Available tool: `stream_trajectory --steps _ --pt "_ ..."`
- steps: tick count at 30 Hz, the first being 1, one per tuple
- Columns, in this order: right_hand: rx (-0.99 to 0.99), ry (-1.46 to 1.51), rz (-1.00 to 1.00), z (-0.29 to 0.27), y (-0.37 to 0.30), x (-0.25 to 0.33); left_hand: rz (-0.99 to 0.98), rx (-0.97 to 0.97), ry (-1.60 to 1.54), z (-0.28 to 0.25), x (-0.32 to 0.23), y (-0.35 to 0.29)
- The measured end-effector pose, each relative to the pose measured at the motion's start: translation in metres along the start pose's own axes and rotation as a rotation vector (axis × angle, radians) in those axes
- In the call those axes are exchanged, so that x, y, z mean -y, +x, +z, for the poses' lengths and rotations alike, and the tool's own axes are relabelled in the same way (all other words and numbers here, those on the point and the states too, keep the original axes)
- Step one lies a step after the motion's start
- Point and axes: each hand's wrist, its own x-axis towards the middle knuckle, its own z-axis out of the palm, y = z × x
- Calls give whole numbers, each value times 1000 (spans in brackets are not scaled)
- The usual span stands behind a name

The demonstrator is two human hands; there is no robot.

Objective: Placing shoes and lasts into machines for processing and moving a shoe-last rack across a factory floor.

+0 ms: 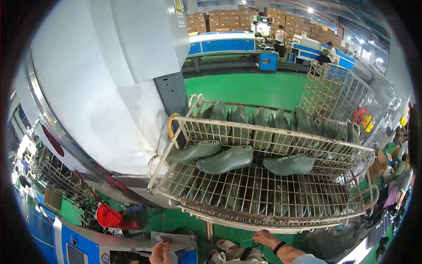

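A cream wire rack cart (263,222) with a rusty mesh shelf stands in front of me. Three dark green shoe lasts lie on its front shelf: one at the left (195,152), another beside it (226,160), and a third farther right (289,165). My right hand (266,238) is just below the rack's near edge, apart from it, its fingers curled in with nothing visible in them. Low at the bottom edge, my left hand (161,253) shows bent fingers held together; no object appears in it. The lower part of that hand is cut off.
More lasts (261,127) stand in the rack's rear section. A large white machine (96,97) rises at the left, close to the rack. A red bucket (108,215) sits on the green floor. Wire carts (325,90) stand at right; two people work by blue-white conveyors (226,45).
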Motion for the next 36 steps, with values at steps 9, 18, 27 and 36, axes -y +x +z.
stream_trajectory --steps 9,18,27,36 --pt "-301 1043 -6 68 -89 -57 -65 151 -119 -7 48 23" --pt "-825 1129 -233 3 -172 40 -55 186 -200 32 24 63" --pt "-1584 1542 -125 -111 -242 66 538 -11 21 124 -86 111" --pt "-1963 1513 129 -181 -230 72 -54 -486 -430 136 -32 223"
